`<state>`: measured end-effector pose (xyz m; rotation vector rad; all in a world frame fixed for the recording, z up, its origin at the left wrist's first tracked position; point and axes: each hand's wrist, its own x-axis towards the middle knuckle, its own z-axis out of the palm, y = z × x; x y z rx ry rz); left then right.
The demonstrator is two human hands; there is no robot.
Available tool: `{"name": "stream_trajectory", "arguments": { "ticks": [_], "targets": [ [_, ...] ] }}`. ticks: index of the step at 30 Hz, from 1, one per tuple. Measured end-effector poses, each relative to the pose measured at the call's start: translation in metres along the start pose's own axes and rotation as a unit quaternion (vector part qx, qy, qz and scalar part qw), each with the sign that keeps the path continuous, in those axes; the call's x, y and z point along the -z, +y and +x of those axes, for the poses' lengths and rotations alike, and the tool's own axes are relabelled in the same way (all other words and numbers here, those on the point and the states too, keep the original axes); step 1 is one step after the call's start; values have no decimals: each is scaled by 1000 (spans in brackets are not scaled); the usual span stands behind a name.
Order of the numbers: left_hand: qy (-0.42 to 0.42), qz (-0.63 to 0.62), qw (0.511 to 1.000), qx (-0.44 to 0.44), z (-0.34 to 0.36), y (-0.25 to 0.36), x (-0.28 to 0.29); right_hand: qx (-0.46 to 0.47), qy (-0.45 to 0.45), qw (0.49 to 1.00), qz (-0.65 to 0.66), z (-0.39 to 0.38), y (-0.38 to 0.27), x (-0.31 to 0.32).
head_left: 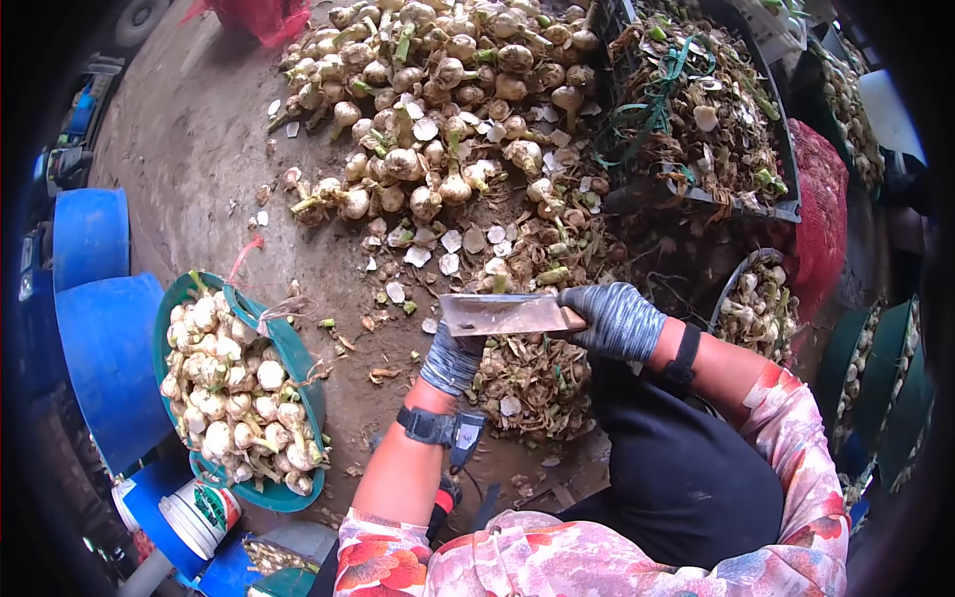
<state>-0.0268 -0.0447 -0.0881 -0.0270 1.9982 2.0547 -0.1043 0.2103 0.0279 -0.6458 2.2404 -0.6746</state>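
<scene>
My right hand (619,320), in a grey knit glove, is closed round the handle of a cleaver (505,314). Its broad metal blade lies crosswise in front of me, pointing left. My left hand (453,360), gloved alike, is at the blade's left end; the blade covers its fingers, so what they hold is hidden. Just beyond the blade shows a pale garlic bulb (496,271) with a stub of green stem; whether my left hand touches it I cannot tell. Below the blade lies a heap of trimmings (532,388), dry leaves and roots, between my legs.
A large pile of garlic bulbs (438,90) with stems spreads over the dirt floor ahead. At left stands a green basket (316,398) full of trimmed bulbs, beside blue barrels (109,358). A black crate (786,209) of trimmings and a red mesh sack (821,219) are at right.
</scene>
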Motion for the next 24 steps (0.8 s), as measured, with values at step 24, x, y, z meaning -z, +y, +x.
{"name": "stream_trajectory", "arguments": {
  "ticks": [24],
  "targets": [
    [53,-257,963,64,-13,106,-50,-153,-134,803,560,22,-10,-3]
  ]
}}
